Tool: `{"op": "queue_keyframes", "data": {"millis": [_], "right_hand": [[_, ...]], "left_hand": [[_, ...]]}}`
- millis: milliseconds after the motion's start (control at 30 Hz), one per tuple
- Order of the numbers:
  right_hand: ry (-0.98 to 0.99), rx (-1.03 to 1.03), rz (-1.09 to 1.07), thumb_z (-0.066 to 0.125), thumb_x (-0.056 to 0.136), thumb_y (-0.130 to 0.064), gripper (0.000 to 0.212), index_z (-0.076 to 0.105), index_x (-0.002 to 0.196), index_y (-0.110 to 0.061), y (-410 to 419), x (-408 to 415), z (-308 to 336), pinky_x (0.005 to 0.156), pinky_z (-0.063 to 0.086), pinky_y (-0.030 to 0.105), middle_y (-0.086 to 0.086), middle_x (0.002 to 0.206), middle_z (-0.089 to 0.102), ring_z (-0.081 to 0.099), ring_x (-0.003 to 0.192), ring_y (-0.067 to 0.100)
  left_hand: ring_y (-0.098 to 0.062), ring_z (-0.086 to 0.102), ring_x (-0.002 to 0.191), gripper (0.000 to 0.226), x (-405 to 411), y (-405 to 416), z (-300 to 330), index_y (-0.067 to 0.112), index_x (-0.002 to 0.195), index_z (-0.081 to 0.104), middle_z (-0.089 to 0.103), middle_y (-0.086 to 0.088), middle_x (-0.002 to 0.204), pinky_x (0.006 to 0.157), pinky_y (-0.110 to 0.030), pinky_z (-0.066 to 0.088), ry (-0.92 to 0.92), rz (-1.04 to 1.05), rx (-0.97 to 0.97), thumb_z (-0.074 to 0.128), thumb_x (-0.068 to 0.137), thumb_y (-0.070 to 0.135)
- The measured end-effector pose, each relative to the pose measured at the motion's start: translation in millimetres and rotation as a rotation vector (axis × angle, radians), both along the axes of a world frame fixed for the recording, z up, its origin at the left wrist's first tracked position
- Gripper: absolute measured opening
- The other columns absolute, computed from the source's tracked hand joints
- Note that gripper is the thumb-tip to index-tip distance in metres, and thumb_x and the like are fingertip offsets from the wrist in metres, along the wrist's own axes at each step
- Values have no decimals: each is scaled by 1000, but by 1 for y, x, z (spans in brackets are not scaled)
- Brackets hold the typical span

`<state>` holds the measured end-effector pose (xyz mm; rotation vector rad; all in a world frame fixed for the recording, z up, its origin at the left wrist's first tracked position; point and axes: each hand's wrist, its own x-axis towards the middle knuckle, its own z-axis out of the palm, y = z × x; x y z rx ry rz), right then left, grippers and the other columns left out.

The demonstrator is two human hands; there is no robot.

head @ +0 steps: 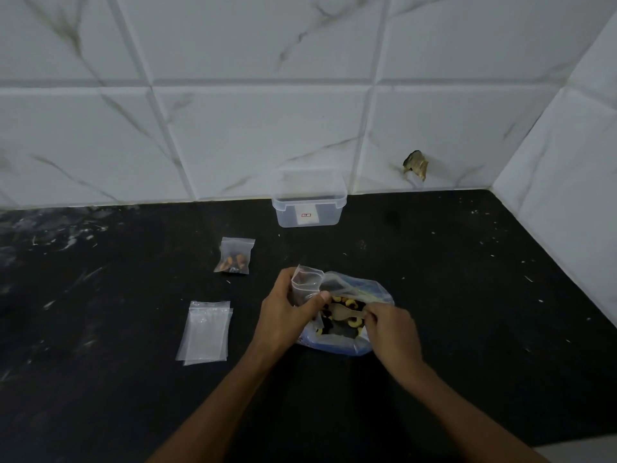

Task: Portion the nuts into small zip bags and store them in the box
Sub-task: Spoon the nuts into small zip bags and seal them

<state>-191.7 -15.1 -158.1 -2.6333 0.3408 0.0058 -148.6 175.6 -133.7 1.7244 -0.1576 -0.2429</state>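
Note:
My left hand (287, 309) grips a small clear zip bag (305, 282) upright, just left of a large open bag of mixed nuts (354, 295) lying on the black counter. My right hand (389, 324) pinches the handle of a small wooden spoon (347, 312) whose bowl lies among the nuts. A filled small zip bag (234, 257) with nuts at its bottom lies further back to the left. A clear plastic box (309, 203) stands open against the tiled wall.
A small stack of flat empty zip bags (204, 332) lies to the left of my hands. The black counter (467, 295) meets white marble-look tiles at the back and right. A broken spot (415, 165) shows in the back wall.

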Motion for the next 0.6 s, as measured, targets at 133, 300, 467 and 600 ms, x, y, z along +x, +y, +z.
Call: {"op": "queue_keyframes", "data": {"millis": [133, 300, 467, 600], "right_hand": [[9, 60, 5, 53, 95, -18, 20, 71, 87, -15, 5, 9, -12, 63, 53, 29, -3, 77, 67, 62, 69, 7], [71, 141, 4, 53, 96, -20, 20, 72, 90, -18, 8, 20, -11, 62, 49, 26, -4, 80, 68, 61, 72, 8], [245, 279, -106, 52, 95, -15, 24, 75, 90, -15, -3, 32, 0, 64, 47, 24, -3, 84, 67, 59, 73, 6], [288, 542, -222, 57, 92, -10, 17, 73, 93, -12, -15, 31, 19, 50, 39, 17, 1, 79, 69, 56, 60, 5]], "left_hand": [[6, 64, 100, 42, -1, 0, -3, 35, 117, 54, 67, 14, 109, 75, -12, 52, 0, 11, -9, 77, 81, 31], [4, 64, 101, 42, -1, 0, -6, 37, 115, 54, 68, 14, 110, 78, -15, 53, -3, 20, 2, 77, 81, 31], [3, 64, 102, 42, 1, 2, -3, 34, 117, 53, 66, 12, 111, 76, -14, 53, -4, 12, -7, 76, 82, 30], [6, 64, 100, 41, 3, 1, 0, 36, 115, 54, 67, 14, 109, 77, -15, 54, -31, 42, 0, 76, 82, 30]]}}
